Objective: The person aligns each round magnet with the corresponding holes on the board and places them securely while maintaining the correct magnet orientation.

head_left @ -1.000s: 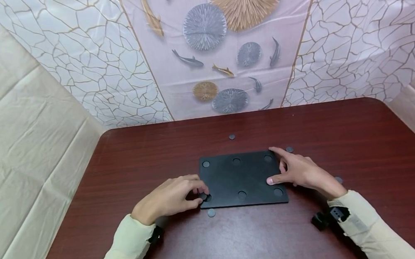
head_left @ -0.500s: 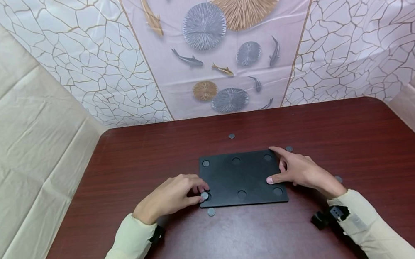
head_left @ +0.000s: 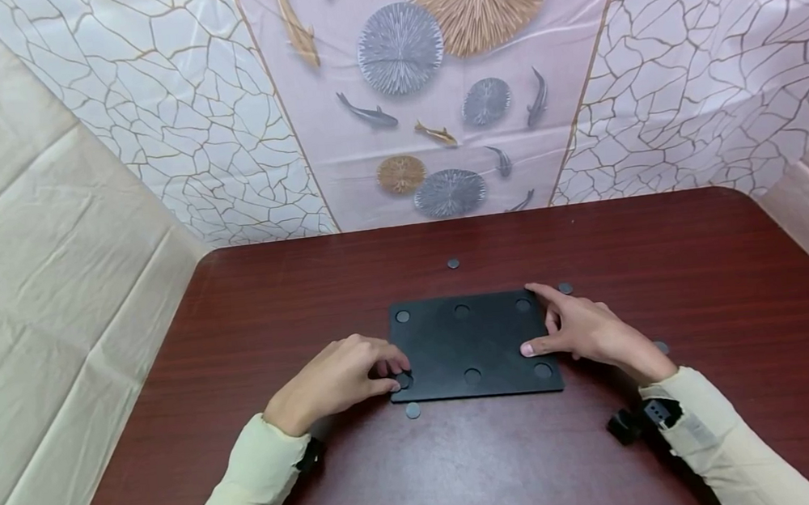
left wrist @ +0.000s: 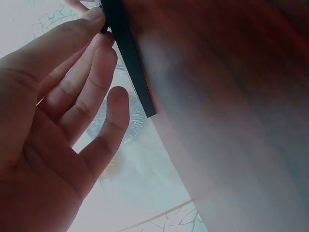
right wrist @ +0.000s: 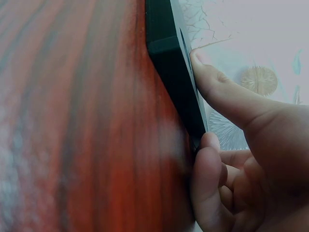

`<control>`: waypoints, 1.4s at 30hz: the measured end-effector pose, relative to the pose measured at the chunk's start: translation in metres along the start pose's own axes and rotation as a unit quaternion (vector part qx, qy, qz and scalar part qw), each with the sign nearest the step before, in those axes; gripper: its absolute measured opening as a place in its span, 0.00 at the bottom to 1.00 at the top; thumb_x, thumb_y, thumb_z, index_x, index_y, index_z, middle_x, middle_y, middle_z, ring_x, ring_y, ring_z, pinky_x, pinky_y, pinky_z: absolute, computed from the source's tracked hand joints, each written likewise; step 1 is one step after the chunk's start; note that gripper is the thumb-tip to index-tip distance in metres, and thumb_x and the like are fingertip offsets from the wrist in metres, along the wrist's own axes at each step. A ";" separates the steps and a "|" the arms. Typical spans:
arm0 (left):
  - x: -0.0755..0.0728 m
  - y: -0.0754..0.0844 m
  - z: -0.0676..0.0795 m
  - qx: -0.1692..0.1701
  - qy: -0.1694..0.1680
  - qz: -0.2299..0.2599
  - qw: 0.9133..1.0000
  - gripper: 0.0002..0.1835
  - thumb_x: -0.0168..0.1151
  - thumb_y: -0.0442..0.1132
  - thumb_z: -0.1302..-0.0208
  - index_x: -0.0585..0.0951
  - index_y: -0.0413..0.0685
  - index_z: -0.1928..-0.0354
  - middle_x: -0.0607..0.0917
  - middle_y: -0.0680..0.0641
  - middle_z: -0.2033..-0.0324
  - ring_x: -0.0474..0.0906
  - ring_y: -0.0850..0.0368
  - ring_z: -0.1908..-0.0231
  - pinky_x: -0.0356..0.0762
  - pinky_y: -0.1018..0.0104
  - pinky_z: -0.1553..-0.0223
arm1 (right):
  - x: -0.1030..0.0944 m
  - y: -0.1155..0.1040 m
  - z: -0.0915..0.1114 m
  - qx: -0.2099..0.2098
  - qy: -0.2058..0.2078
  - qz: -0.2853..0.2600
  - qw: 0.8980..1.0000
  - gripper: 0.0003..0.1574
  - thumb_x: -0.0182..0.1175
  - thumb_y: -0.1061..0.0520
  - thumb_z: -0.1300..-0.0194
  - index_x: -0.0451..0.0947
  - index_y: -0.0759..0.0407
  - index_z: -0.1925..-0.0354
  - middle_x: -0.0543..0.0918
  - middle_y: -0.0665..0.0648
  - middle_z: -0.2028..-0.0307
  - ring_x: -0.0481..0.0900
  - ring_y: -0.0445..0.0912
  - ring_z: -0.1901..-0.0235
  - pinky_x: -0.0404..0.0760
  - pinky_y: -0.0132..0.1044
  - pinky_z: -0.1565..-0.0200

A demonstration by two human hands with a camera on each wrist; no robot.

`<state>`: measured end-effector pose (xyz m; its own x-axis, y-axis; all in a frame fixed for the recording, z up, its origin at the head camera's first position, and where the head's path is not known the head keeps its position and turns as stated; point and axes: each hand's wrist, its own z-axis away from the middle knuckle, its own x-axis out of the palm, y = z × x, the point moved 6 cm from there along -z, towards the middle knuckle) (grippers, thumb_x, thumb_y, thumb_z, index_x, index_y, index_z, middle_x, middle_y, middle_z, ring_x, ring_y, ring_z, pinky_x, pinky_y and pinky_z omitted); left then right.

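Note:
A flat black rectangular board (head_left: pixel 458 349) with round recesses lies on the table. My left hand (head_left: pixel 339 377) pinches a small round grey disc (head_left: pixel 405 380) at the board's front-left recess. In the left wrist view, the thumb (left wrist: pixel 89 21) and fingertips meet at a dark edge beside the board (left wrist: pixel 130 58). My right hand (head_left: pixel 588 334) holds the board's right edge, its thumb on the top face and index finger at the far-right corner. The right wrist view shows the other fingers curled against the board's side (right wrist: pixel 176 77). Another disc (head_left: pixel 402 316) sits in the back-left recess.
Loose grey discs lie on the brown table (head_left: pixel 292 296): one behind the board (head_left: pixel 453 263), one in front (head_left: pixel 413 410), and others near the right hand (head_left: pixel 565 288) and right wrist (head_left: pixel 661 347). A patterned cloth (head_left: pixel 434 103) hangs behind the table.
The disc in my left fingers has tilted, its lit face turning dark, and sits slightly further right over the front-left recess. My right hand keeps its hold on the board.

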<state>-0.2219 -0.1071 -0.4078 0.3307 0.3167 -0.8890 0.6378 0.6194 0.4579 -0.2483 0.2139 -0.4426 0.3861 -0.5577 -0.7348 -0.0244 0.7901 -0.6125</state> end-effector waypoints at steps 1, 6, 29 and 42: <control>0.000 0.001 0.000 0.002 0.001 0.003 1.000 0.13 0.74 0.31 0.36 0.90 0.56 0.53 0.89 0.62 0.60 0.81 0.74 0.65 0.82 0.72 0.61 | 0.000 0.000 0.000 0.000 0.000 0.000 1.000 0.68 0.77 0.35 0.41 0.52 0.56 0.18 0.78 0.51 0.72 0.76 0.47 0.81 0.75 0.42 0.72; 0.003 0.002 -0.001 0.009 -0.002 0.024 1.000 0.11 0.74 0.31 0.35 0.90 0.54 0.55 0.90 0.61 0.60 0.83 0.75 0.66 0.81 0.72 0.63 | 0.001 0.001 0.001 -0.003 -0.001 -0.004 1.000 0.67 0.77 0.35 0.40 0.53 0.56 0.18 0.78 0.51 0.73 0.76 0.47 0.81 0.76 0.43 0.72; 0.000 0.012 -0.004 0.027 -0.019 0.012 0.999 0.13 0.73 0.28 0.35 0.89 0.47 0.50 0.91 0.53 0.56 0.87 0.64 0.57 0.84 0.71 0.58 | 0.001 0.000 0.001 -0.001 0.001 -0.006 1.000 0.67 0.78 0.36 0.40 0.52 0.56 0.18 0.78 0.51 0.73 0.76 0.47 0.80 0.77 0.42 0.73; 0.003 0.009 0.000 0.030 -0.054 -0.004 0.998 0.16 0.75 0.34 0.35 0.89 0.54 0.47 0.87 0.59 0.56 0.81 0.67 0.60 0.80 0.71 0.57 | 0.001 -0.002 -0.001 -0.003 0.003 0.008 1.000 0.68 0.78 0.35 0.41 0.52 0.57 0.18 0.78 0.51 0.73 0.77 0.46 0.81 0.75 0.42 0.71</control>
<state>-0.2154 -0.1003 -0.4058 0.3963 0.2306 -0.8887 0.6802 0.5763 0.4529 -0.2488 0.2120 -0.4423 0.3803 -0.5468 -0.7459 -0.0361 0.7971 -0.6028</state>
